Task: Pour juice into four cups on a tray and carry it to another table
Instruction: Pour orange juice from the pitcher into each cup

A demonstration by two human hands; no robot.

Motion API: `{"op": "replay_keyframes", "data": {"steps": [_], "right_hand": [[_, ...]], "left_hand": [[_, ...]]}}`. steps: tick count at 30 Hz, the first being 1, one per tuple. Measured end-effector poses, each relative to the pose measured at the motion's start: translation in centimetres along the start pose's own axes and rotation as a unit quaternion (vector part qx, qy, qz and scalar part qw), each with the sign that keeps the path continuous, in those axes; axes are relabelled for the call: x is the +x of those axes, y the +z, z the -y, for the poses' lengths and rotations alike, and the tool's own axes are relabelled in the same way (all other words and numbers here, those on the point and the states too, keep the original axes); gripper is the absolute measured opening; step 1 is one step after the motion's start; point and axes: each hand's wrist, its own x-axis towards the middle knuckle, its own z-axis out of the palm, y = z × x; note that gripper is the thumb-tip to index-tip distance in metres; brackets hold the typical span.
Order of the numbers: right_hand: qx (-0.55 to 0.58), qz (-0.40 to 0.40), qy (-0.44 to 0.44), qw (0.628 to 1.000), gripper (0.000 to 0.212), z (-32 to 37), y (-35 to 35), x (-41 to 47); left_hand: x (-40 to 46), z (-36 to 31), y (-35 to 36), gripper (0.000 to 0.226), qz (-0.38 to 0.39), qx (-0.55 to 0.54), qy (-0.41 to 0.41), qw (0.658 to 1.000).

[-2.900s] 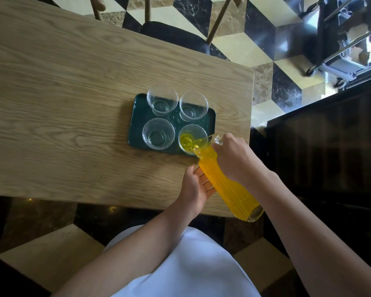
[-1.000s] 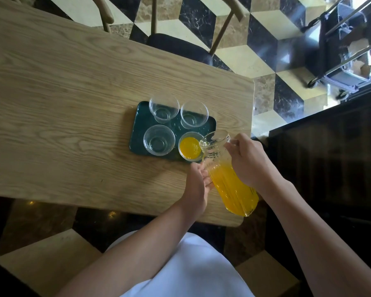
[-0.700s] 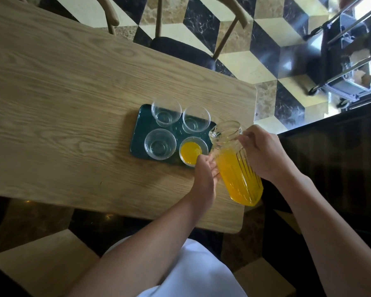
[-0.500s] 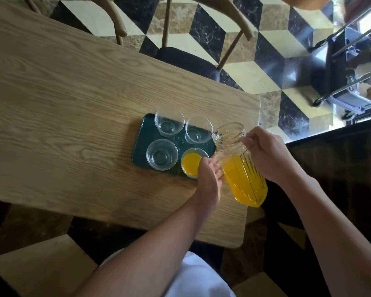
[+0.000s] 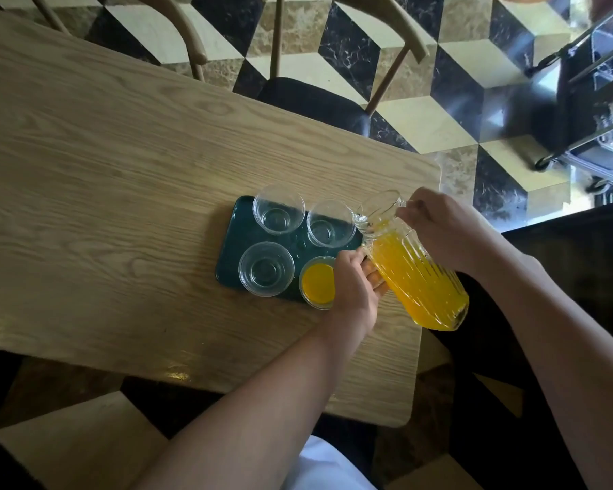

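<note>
A dark green tray (image 5: 231, 249) lies on the wooden table (image 5: 121, 178) with several clear cups on it. The near right cup (image 5: 317, 282) holds orange juice; the near left cup (image 5: 266, 268), far left cup (image 5: 279, 209) and far right cup (image 5: 330, 223) are empty. My right hand (image 5: 436, 231) grips the handle of a ribbed glass pitcher (image 5: 414, 274) of juice, tilted with its mouth beside the far right cup. My left hand (image 5: 356, 286) supports the pitcher's side, next to the full cup. No juice is flowing.
A wooden chair (image 5: 315, 97) with a dark seat stands at the table's far side. The table's right edge (image 5: 429, 277) runs under the pitcher. A dark counter (image 5: 581, 277) is on the right, and a metal cart (image 5: 588, 100) stands on the patterned floor.
The pitcher stopped pouring into the near right cup, which is now full of juice, and moved away to the far right cup's rim. My left hand followed along its side.
</note>
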Motion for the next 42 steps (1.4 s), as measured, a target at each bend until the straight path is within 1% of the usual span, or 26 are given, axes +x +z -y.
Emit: {"op": "replay_keyframes", "data": {"steps": [4,12,16,19,24,27,32,39,42], "right_hand": [[-0.013,0.021,0.0,1.0,0.033,0.2,0.0,0.9],[-0.048,0.041,0.008,0.998,0.033,0.7,0.4,1.4],[-0.032,0.049,0.007,0.998,0.033,0.4,1.0,1.9],[-0.049,0.051,0.006,0.997,0.03,0.4,1.1,2.2],[-0.082,0.064,0.008,0.995,0.032,0.9,1.1,2.6],[-0.098,0.074,0.005,0.992,0.033,1.2,1.1,2.7],[-0.101,0.074,0.01,0.992,0.032,1.1,1.9,2.9],[-0.115,0.092,0.004,0.989,0.033,1.4,2.1,2.5],[-0.118,0.097,0.009,0.988,0.033,1.5,2.3,2.5]], "left_hand": [[0.3,0.1,0.0,0.044,0.019,-0.019,-0.019,0.999],[1.1,0.9,-0.8,0.044,0.027,-0.031,-0.004,0.999],[1.3,1.2,-0.8,0.044,0.032,-0.035,-0.006,0.999],[1.3,1.4,-0.8,0.042,0.032,-0.025,-0.001,0.999],[1.1,1.5,-0.7,0.044,0.038,-0.027,-0.003,0.999],[1.1,1.5,-0.7,0.039,0.036,-0.035,-0.002,0.999],[0.9,1.5,-0.7,0.038,0.034,-0.06,-0.004,0.998],[0.7,1.8,-0.9,0.044,0.025,-0.085,-0.019,0.996],[0.6,1.9,-1.0,0.051,0.018,-0.096,-0.033,0.995]]}}
